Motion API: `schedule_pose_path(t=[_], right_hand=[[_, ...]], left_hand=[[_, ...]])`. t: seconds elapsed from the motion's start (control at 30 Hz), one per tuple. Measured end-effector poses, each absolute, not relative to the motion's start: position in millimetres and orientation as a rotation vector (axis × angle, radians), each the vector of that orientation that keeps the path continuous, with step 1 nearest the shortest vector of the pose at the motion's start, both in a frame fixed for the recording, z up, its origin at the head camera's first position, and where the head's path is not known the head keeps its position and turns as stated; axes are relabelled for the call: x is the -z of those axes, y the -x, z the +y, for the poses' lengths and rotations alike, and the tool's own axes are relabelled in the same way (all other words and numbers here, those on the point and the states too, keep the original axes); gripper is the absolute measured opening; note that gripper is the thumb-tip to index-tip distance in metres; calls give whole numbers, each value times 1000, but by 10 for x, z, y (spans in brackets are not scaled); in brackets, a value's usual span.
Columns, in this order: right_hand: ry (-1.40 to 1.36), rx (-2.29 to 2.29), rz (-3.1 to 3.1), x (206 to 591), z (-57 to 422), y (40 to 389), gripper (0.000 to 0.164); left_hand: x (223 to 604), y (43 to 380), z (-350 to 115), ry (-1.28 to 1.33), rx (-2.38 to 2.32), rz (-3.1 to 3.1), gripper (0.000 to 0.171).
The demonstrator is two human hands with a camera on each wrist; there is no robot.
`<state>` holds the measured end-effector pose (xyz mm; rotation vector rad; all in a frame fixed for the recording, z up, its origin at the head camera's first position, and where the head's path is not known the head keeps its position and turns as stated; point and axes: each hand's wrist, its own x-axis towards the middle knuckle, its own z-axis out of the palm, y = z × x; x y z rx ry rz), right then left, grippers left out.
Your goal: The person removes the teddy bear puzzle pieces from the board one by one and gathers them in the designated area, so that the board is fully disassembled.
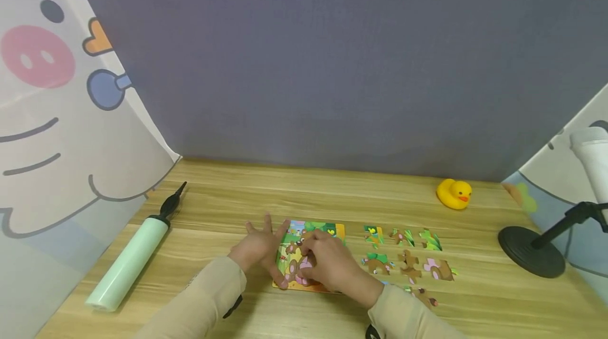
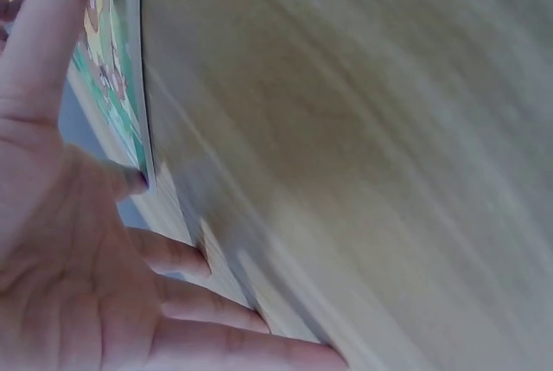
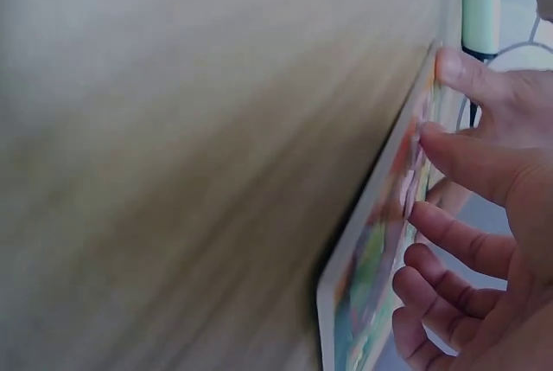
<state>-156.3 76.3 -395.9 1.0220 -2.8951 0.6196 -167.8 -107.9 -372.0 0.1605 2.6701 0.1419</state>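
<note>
A picture puzzle board with a brown bear and a coloured border lies on the wooden table. My left hand is spread along its left side, thumb on the lower left corner and a fingertip at the upper left corner. In the left wrist view, the other fingers stretch out over the table. My right hand is over the board's lower middle. Thumb and forefinger pinch a pink puzzle piece at the board's surface, with the remaining fingers curled. The right hand covers part of the picture.
Several loose puzzle pieces lie right of the board. Behind them sits a yellow rubber duck. A pale green hand pump lies at the left. A black round-based stand is at the right, a grey partition at the back.
</note>
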Motion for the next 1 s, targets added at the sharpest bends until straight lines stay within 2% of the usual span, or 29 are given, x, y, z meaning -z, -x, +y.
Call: schedule_pose_path(t=[0.37, 0.8, 1.0], right_hand=[[-1015, -614, -2932, 3945, 859, 1605, 42], [-1107, -785, -2974, 3965, 885, 1711, 26], [-1163, -823, -2948, 3951, 1002, 1722, 28]], left_hand=[[3733, 1664, -1051, -136, -158, 2675, 139], [3740, 1649, -1060, -136, -203, 2681, 137], [3750, 1646, -1062, -125, -226, 2690, 137]])
